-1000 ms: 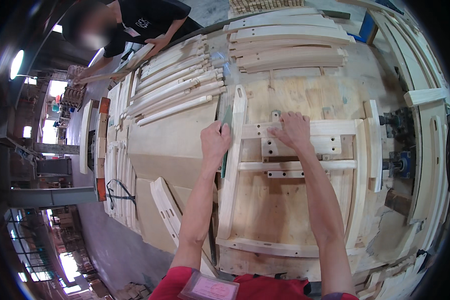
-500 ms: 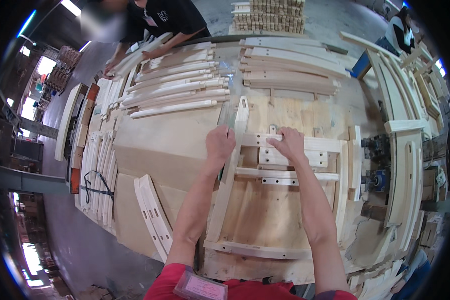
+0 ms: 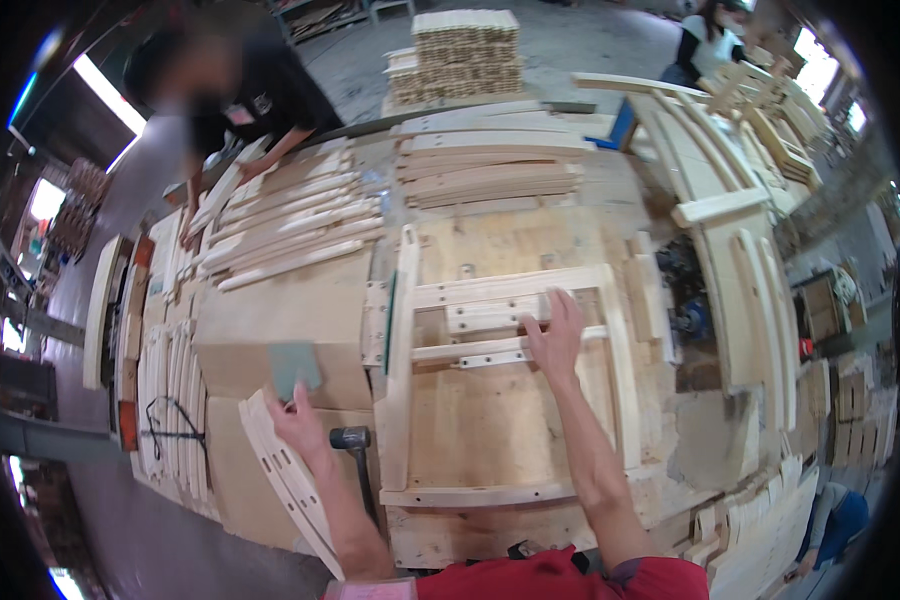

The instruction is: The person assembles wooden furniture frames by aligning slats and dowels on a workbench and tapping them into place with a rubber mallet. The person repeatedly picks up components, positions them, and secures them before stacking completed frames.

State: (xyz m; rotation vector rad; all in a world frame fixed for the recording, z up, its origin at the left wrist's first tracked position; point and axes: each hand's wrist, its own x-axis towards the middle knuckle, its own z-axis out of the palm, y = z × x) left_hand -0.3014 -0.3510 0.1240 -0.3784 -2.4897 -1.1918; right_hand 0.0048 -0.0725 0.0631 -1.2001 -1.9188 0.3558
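Observation:
A pale wooden chair frame (image 3: pixel 402 350) lies flat on a plywood workbench (image 3: pixel 270 310). My right hand (image 3: pixel 556 335) rests flat on its middle cross rails, fingers spread. My left hand (image 3: pixel 296 415) is off to the left of the frame, holding a grey-green sanding sheet (image 3: pixel 294 367) above a curved slotted wooden piece (image 3: pixel 282 480). A hammer (image 3: pixel 355 455) with a dark head lies between my left forearm and the frame.
Rows of curved wooden slats (image 3: pixel 280 235) and stacked rails (image 3: pixel 490 170) fill the bench's far side. Another person (image 3: pixel 240 105) leans over the far left corner. More frame parts (image 3: pixel 730 260) stand on the right, and a stack of small blocks (image 3: pixel 465 50) sits beyond.
My left hand has left the frame's left rail and moved down and left to the curved slotted piece, with the sanding sheet. My right hand stayed on the cross rails. The view tilted.

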